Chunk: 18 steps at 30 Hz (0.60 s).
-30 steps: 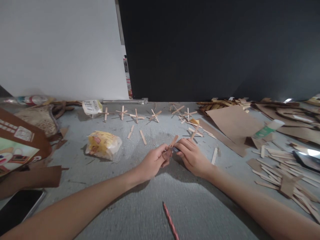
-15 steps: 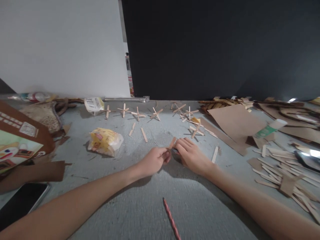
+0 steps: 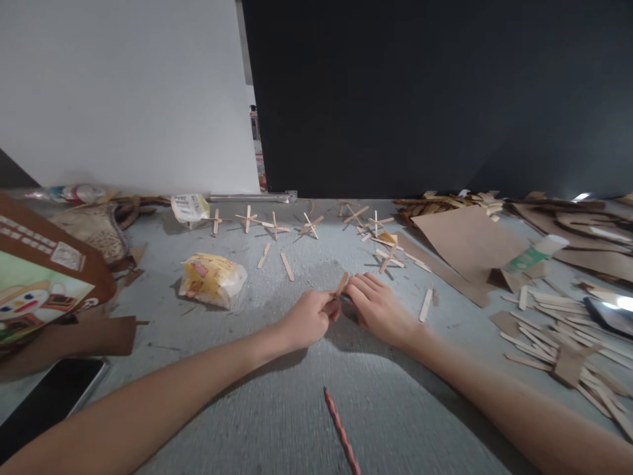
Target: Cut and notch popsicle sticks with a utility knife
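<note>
A wooden craft stick (image 3: 341,283) points up and away between my two hands. Thumb and fingers of my left hand (image 3: 307,320) are pinched on its near end. Close on the right, the curled fingers of my right hand (image 3: 376,307) meet the stick; a small dark thing under them is mostly hidden, so I cannot make out what it is. Two loose craft sticks (image 3: 287,266) lie beyond my left hand. Farther back stand several crossed-stick pieces (image 3: 310,225) in a row. Nearer me lies a red twisted pencil (image 3: 340,427).
On the left are a yellow plastic packet (image 3: 212,280), a phone (image 3: 54,406) and a brown printed bag (image 3: 49,264). To the right, a pile of craft sticks (image 3: 539,340), a green and white tube (image 3: 537,254) and cardboard sheets (image 3: 469,247). A black panel (image 3: 435,99) stands behind.
The view has shifted slightly, so things on the left appear a little farther right. Both hands keep nearly the same place and grip around the craft stick.
</note>
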Each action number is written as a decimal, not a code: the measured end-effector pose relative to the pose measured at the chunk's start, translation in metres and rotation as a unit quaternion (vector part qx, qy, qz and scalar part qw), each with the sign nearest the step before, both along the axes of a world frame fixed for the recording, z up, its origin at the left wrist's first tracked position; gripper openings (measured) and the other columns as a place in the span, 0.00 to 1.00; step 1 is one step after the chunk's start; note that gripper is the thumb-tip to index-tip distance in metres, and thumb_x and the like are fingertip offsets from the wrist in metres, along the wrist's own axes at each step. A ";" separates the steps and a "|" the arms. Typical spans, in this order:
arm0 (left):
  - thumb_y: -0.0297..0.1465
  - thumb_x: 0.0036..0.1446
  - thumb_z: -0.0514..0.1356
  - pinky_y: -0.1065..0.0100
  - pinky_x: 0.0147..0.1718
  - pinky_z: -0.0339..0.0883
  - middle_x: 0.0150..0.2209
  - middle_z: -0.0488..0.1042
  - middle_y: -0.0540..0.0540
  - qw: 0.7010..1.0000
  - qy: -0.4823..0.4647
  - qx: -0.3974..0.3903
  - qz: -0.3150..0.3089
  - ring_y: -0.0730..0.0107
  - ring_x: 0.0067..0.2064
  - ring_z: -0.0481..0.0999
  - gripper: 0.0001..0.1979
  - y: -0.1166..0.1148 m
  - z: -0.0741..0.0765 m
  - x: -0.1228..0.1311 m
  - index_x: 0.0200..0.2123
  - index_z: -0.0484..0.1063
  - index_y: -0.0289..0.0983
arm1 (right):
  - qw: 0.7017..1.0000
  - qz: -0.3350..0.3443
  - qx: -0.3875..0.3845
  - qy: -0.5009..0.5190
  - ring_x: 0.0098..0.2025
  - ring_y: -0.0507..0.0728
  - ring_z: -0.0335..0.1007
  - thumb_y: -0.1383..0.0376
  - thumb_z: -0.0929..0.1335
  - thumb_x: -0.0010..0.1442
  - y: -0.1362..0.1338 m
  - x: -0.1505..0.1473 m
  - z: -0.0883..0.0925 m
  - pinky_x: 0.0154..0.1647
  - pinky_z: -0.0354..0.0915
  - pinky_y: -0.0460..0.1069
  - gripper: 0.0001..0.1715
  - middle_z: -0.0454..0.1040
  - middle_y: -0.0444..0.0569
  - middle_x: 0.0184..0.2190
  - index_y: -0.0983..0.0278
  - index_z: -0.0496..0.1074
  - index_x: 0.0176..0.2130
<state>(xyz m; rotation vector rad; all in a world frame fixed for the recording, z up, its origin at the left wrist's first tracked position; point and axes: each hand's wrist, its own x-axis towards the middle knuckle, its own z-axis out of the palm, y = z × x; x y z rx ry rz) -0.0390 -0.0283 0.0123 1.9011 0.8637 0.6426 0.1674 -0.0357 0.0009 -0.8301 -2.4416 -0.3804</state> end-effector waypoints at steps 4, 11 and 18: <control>0.33 0.65 0.51 0.66 0.32 0.56 0.22 0.61 0.51 0.999 -0.028 -0.026 0.003 0.69 0.28 0.61 0.17 0.000 -0.002 -0.002 0.23 0.59 0.40 | 1.000 -0.010 0.007 -0.009 0.36 0.63 0.61 0.82 0.60 0.57 -0.001 -0.001 0.002 0.38 0.56 0.53 0.19 0.70 0.50 0.34 0.60 0.66 0.39; 0.35 0.65 0.52 0.67 0.31 0.55 0.21 0.61 0.52 0.999 -0.025 -0.033 0.019 0.70 0.27 0.60 0.17 -0.003 0.000 -0.005 0.23 0.60 0.40 | 1.000 -0.026 -0.001 -0.016 0.36 0.62 0.61 0.82 0.62 0.55 -0.001 0.000 0.002 0.38 0.56 0.53 0.18 0.70 0.50 0.34 0.59 0.65 0.37; 0.31 0.59 0.53 0.67 0.30 0.53 0.21 0.59 0.53 0.999 -0.013 -0.017 0.033 0.70 0.27 0.58 0.13 0.002 -0.007 0.000 0.22 0.57 0.41 | 0.999 -0.039 -0.002 -0.021 0.36 0.62 0.61 0.81 0.62 0.58 -0.001 -0.006 0.001 0.39 0.56 0.53 0.17 0.71 0.51 0.35 0.60 0.66 0.38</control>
